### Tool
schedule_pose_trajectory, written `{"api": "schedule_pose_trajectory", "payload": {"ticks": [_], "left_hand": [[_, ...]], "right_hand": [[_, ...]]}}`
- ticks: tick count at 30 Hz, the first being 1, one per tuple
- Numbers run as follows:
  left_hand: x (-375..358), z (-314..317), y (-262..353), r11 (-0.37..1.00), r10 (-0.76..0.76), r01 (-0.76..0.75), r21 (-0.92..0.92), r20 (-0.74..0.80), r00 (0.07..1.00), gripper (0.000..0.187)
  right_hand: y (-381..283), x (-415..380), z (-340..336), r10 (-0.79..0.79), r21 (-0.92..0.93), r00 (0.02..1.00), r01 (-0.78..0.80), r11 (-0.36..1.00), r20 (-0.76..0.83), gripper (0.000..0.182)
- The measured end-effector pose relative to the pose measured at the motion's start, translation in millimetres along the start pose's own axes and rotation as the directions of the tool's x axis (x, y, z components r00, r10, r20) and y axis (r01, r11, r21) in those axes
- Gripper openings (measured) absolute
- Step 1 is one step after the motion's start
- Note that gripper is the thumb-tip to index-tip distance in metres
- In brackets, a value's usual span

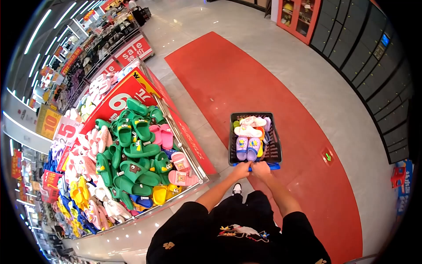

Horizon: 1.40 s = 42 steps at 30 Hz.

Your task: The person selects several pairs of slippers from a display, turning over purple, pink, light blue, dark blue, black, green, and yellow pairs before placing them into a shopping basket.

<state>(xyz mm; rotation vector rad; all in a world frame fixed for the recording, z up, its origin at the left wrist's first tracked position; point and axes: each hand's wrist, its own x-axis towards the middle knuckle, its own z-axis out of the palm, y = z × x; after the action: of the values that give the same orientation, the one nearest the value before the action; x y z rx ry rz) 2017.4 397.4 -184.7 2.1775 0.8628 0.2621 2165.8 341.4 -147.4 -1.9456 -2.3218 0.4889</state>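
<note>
My left hand (242, 169) and my right hand (261, 169) are side by side, both closed on the blue handle (274, 166) of a black shopping basket (276, 143). Inside the basket lie lavender clogs (248, 148) with small decorations on the front. Behind them are white slippers (249, 130), and bits of orange, yellow and green footwear show around these. The basket is over a red strip of floor, out in front of my body.
To the left stands a sale bin (193, 181) heaped with green slippers (140, 149) and pink, yellow and white ones. A red strip (246, 79) crosses the grey floor. Dark lockers (360, 57) line the right side, beside a red cabinet (299, 20).
</note>
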Motion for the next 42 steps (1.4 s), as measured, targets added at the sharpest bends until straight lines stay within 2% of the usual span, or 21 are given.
{"api": "schedule_pose_trajectory", "payload": {"ticks": [3,7,9,11,15,17,19,21,22,25,29,31,36,39,42], "left_hand": [[31,-9,0,0.999,-0.034,0.034,-0.035,-0.012,0.999,0.042],[76,-14,-12,0.998,-0.067,0.067,0.005,-0.047,0.997,0.045],[97,-20,-19,0.998,-0.054,0.049,-0.046,-0.121,0.991,0.046],[119,-28,-27,0.99,-0.124,0.114,-0.082,-0.132,0.983,0.045],[156,-59,-21,0.978,-0.2,0.205,0.03,-0.109,0.974,0.046],[184,-74,-1,0.937,-0.316,0.315,0.15,-0.022,0.949,0.049],[209,-78,4,0.92,-0.335,0.335,0.203,-0.034,0.942,0.05],[227,-78,23,0.845,-0.407,0.4,0.354,-0.059,0.911,0.043],[233,-74,22,0.822,-0.372,0.387,0.418,-0.121,0.92,0.033],[249,-82,26,0.762,-0.475,0.491,0.422,-0.151,0.867,0.027],[259,-92,15,0.74,-0.468,0.483,0.468,-0.156,0.87,0.023],[270,-95,14,0.749,-0.464,0.498,0.436,-0.191,0.865,0.022],[299,-105,-5,0.741,-0.454,0.517,0.428,-0.248,0.856,0.015],[321,-114,-15,0.777,-0.414,0.505,0.377,-0.299,0.86,0.02],[342,-128,-26,0.761,-0.447,0.527,0.378,-0.284,0.848,0.018]], "right_hand": [[23,27,-18,-0.046,-0.009,0.999,0.046,0.999,0.02,0.023],[58,65,-26,-0.12,0.006,0.993,0.12,0.993,-0.023,0.022],[75,89,-36,-0.141,0.028,0.989,0.142,0.989,-0.047,0.021],[86,109,-46,-0.202,0.08,0.975,0.209,0.975,-0.089,0.019],[114,153,-48,-0.257,0.058,0.962,0.263,0.963,-0.09,0.023],[140,169,-56,-0.311,0.081,0.95,0.311,0.947,-0.005,0.023],[163,179,-74,-0.291,0.11,0.955,0.295,0.949,-0.047,0.021],[186,188,-85,-0.293,0.092,0.954,0.287,0.953,0.064,0.016],[190,191,-91,-0.291,0.087,0.953,0.284,0.955,0.079,0.016],[197,212,-91,-0.343,0.067,0.935,0.338,0.939,0.091,0.017],[197,234,-93,-0.348,0.117,0.931,0.336,0.934,0.105,0.016],[205,240,-106,-0.37,0.135,0.926,0.358,0.924,0.077,0.016],[219,280,-111,-0.387,0.068,0.915,0.382,0.922,0.109,0.018],[233,308,-115,-0.397,0.027,0.912,0.396,0.918,0.102,0.018],[240,336,-129,-0.414,0.011,0.903,0.416,0.909,0.112,0.021]]}}
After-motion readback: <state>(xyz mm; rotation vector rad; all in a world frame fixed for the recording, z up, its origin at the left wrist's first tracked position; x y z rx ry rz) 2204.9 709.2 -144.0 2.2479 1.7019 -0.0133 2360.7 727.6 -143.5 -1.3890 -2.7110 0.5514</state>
